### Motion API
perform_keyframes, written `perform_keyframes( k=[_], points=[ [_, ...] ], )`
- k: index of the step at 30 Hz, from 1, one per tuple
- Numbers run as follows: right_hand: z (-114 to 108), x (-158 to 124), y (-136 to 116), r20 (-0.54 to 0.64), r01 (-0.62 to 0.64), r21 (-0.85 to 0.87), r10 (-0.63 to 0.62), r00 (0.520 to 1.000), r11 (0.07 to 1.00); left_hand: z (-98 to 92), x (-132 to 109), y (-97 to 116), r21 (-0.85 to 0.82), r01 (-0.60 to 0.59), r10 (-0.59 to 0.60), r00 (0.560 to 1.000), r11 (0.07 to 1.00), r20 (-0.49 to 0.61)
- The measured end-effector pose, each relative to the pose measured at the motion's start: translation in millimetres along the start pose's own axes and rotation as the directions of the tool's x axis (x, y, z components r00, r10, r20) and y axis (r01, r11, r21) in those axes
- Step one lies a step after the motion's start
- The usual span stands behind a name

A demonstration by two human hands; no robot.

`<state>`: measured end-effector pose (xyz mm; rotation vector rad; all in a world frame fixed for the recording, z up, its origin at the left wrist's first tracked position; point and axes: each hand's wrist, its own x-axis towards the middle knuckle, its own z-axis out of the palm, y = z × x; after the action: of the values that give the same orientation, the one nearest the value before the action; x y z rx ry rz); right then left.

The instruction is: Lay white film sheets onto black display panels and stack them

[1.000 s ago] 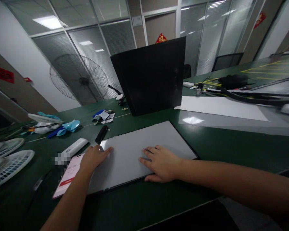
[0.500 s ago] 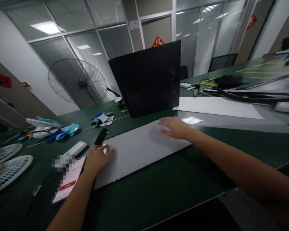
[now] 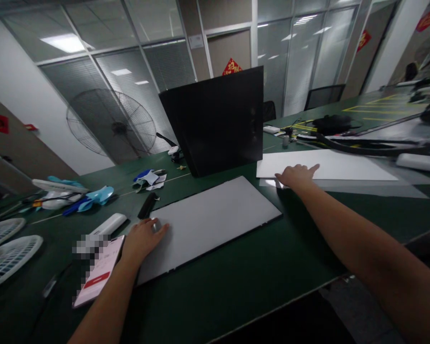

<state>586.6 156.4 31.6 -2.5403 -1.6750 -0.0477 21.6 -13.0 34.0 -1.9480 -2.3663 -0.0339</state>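
Note:
A flat grey-white panel (image 3: 211, 215) with a thin dark edge lies on the green table. My left hand (image 3: 143, 240) rests at the panel's left end, thumb and fingers apart. Between them shows a small silvery spot I cannot make out. Beyond the panel's right end, my right hand (image 3: 298, 175) lies on a white sheet (image 3: 351, 165), fingers spread and palm down. Under the white sheet a clear film (image 3: 361, 189) sticks out toward me. Just past my left hand lies a short black object (image 3: 147, 205).
A large black panel (image 3: 218, 124) stands upright behind the work. To the left are a phone (image 3: 105, 272), a white bar (image 3: 109, 223), white fan grilles (image 3: 12, 258) and blue wrappings (image 3: 96, 197). Black cables (image 3: 369, 149) and a black pouch (image 3: 331, 124) lie at the back right.
My right hand has moved right, off the grey-white panel and onto the white sheet, which now lies nearer to me over the film. My left hand has stayed at the panel's left end.

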Motion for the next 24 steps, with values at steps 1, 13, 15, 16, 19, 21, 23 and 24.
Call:
perform_keyframes(
  k=[1,13,15,16,19,21,23,24],
  points=[
    [2,1,-1,-0.022,-0.01,-0.012,0.01,1.0,1.0,0.6,0,0,0.002,0.0,0.0,1.0,1.0,-0.003],
    [21,9,-1,0.076,0.139,0.118,-0.149,0.986,0.983,-3.4,-1,3,0.021,0.011,-0.011,1.0,1.0,0.004],
    [21,9,-2,0.079,0.134,0.116,-0.143,0.986,0.984,-3.5,-2,4,0.019,0.01,-0.01,1.0,1.0,0.003],
    [21,8,-2,0.07,0.142,0.113,-0.151,0.986,0.983,-3.2,-2,3,0.015,0.011,-0.011,1.0,1.0,0.002],
    [21,5,-2,-0.033,0.269,0.1,-0.267,0.963,0.958,-2.3,-1,3,0.004,0.011,-0.011,1.0,1.0,-0.007],
    [20,4,-1,-0.104,0.37,0.088,-0.36,0.927,0.925,-2.3,-1,2,0.008,0.002,-0.002,1.0,1.0,-0.008],
    [16,3,-1,-0.112,0.415,0.085,-0.405,0.907,0.906,-2.7,-2,3,0.012,0.003,-0.003,1.0,1.0,-0.005],
    [13,3,-1,-0.102,0.423,0.084,-0.414,0.904,0.902,-2.9,-2,3,0.012,0.01,-0.01,1.0,1.0,-0.003]
  ],
)
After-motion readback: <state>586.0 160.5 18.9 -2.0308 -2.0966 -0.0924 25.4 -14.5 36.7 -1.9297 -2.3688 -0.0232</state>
